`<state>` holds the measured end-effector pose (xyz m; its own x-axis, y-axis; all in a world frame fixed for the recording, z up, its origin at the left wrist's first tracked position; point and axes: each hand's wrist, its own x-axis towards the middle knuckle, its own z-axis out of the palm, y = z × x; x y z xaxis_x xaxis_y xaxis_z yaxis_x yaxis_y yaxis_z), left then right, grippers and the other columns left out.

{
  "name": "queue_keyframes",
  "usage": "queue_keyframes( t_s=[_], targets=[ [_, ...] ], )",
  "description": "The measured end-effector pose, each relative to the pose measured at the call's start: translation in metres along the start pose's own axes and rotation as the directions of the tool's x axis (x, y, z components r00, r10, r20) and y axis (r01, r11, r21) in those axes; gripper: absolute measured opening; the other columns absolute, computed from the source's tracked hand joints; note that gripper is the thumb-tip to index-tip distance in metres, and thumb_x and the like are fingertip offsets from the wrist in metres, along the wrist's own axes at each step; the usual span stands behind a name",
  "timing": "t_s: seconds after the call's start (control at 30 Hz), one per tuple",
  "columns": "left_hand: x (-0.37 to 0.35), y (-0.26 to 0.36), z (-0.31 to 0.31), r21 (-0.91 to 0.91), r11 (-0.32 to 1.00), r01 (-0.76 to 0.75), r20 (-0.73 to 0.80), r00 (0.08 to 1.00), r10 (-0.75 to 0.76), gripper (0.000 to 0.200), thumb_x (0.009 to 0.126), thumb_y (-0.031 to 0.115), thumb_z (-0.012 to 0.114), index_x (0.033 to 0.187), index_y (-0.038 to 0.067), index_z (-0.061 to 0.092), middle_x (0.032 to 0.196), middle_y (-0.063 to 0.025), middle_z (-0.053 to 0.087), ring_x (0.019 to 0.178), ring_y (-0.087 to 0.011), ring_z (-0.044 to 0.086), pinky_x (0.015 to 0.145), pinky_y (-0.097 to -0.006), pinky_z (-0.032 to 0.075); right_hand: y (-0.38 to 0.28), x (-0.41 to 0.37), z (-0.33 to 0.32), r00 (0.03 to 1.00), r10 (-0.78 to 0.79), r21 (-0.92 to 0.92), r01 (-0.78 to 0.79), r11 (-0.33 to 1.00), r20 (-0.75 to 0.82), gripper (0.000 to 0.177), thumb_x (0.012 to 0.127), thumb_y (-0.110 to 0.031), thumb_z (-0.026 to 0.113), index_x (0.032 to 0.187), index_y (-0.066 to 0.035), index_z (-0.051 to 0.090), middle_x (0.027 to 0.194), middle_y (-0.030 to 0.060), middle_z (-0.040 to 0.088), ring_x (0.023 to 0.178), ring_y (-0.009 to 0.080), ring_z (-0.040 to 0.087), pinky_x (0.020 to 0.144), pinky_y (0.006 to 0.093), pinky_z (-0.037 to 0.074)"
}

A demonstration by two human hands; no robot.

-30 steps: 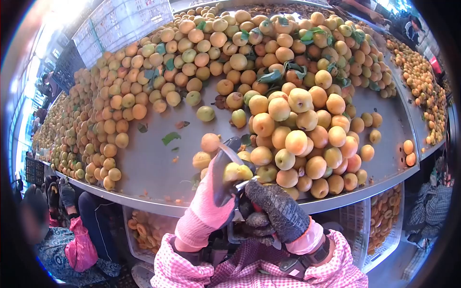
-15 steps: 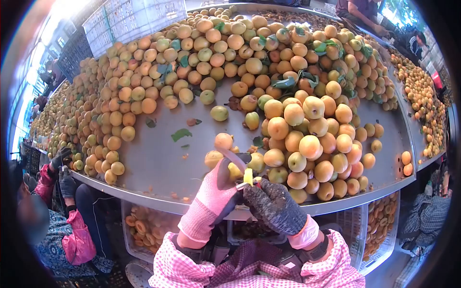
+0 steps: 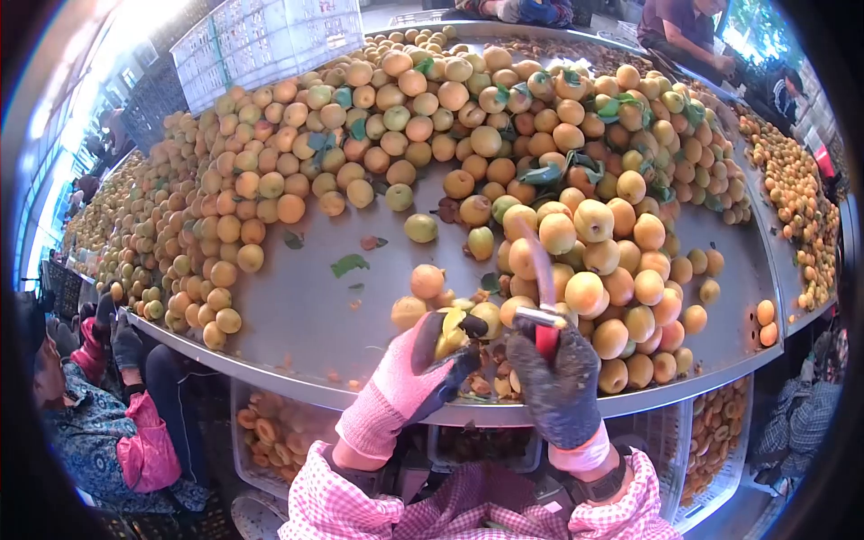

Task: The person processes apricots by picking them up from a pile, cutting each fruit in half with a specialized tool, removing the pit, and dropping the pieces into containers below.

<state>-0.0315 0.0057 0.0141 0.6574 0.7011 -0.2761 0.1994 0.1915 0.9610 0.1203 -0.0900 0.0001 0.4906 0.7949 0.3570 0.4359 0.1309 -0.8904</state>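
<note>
My left hand point(image 3: 416, 367), in a pink glove with dark palm and fingers, is closed around a yellow cut apricot point(image 3: 451, 334) above the table's near edge. To its right, my right hand point(image 3: 556, 382), in a dark stained glove, grips a knife point(image 3: 545, 290) with a red handle. The curved blade points up and away, in front of the near heap of whole apricots point(image 3: 585, 292). Blade and cut fruit are apart. Two whole apricots point(image 3: 427, 281) lie just beyond my left hand. Small scraps lie on the metal between my hands.
A large bank of apricots point(image 3: 297, 153) with leaves covers the far side of the metal table point(image 3: 306, 310). Below the rim stand crates of apricot halves point(image 3: 270, 432). A white crate point(image 3: 270, 45) stands at back left. Co-workers sit at left point(image 3: 108, 423) and far right.
My right hand has moved right, away from the left, and the knife has swung from pointing left to upright. The left hand still holds the yellow fruit. The view has shifted slightly.
</note>
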Motion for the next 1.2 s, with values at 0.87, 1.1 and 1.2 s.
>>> queue_keyframes(
  t_s=[0.87, 1.1, 1.2],
  targets=[
    [0.007, -0.029, 0.005, 0.180, 0.694, -0.697, 0.008, 0.706, 0.708, 0.066, 0.079, -0.006, 0.065, 0.138, 0.003, 0.037, 0.100, -0.0165, 0.065, 0.069, -0.0186, 0.063, 0.060, -0.0279, 0.050, -0.039, -0.011, -0.031, 0.948, 0.213, 0.234, -0.269, 0.935, 0.237, 0.029, 0.081, -0.013, 0.071, 0.103, 0.005, 0.063, 0.093, 0.0136, 0.066, 0.074, 0.0176, 0.064, 0.067, 0.0288, 0.053],
    [-0.007, 0.005, 0.008, -0.522, 0.820, 0.233, 0.112, 0.972, -0.205, 0.043, 0.096, 0.038, 0.049, 0.098, -0.003, 0.062, 0.069, -0.0110, 0.065, 0.044, -0.0113, 0.053, 0.040, -0.0215, 0.040, -0.036, 0.000, -0.042, 0.928, 0.112, 0.197, -0.191, 0.962, 0.354, 0.022, 0.076, -0.008, 0.073, 0.095, 0.001, 0.068, 0.081, 0.0115, 0.069, 0.069, 0.0205, 0.067, 0.063, 0.0297, 0.053],
    [-0.010, 0.007, 0.005, -0.150, 0.986, 0.070, 0.091, 0.994, -0.056, 0.046, 0.095, 0.040, 0.051, 0.099, -0.005, 0.063, 0.068, -0.0086, 0.065, 0.044, -0.0111, 0.054, 0.041, -0.0221, 0.040, -0.041, 0.000, -0.044, 0.879, 0.263, 0.212, -0.367, 0.906, 0.399, 0.022, 0.075, -0.007, 0.074, 0.094, 0.001, 0.068, 0.081, 0.0117, 0.068, 0.068, 0.0207, 0.067, 0.063, 0.0298, 0.053]
  ],
)
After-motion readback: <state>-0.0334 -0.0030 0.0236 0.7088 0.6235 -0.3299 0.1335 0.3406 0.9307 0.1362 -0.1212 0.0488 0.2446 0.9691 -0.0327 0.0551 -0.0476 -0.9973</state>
